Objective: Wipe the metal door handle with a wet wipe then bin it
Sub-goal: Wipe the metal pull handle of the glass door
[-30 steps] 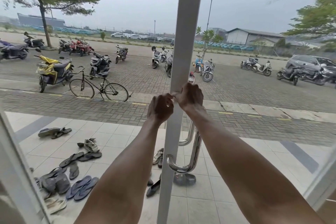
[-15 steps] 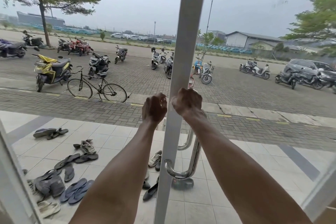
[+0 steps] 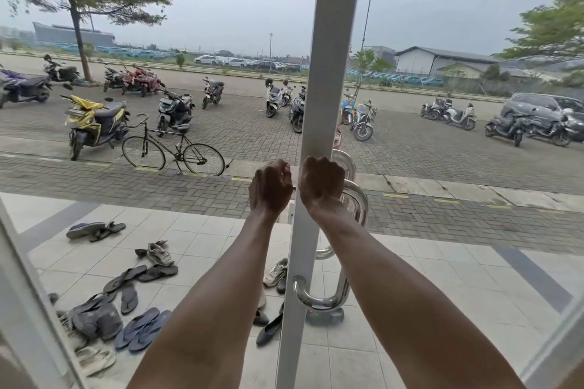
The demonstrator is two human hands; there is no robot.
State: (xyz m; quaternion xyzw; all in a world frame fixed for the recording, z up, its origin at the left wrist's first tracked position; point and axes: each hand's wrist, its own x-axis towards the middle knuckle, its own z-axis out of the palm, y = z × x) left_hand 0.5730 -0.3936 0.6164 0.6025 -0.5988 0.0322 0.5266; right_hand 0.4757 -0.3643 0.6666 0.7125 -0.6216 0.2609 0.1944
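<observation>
Two hands curled, contents hidden | left hand [image 3: 270, 191] beside frame [image 3: 331, 73] | right hand [image 3: 321, 186] at metal handle [image 3: 358, 202] | one bicycle [image 3: 173, 151]

Pale tiled floor [image 3: 205, 230] carries scattered sandals [image 3: 139, 328] and sneakers [image 3: 158, 254].

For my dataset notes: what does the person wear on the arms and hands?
Nothing is worn that this view shows. The left forearm and the right forearm are bare, with no sleeve in the picture. The left hand and the right hand have no gloves. No watch, bracelet or ring is visible.
</observation>
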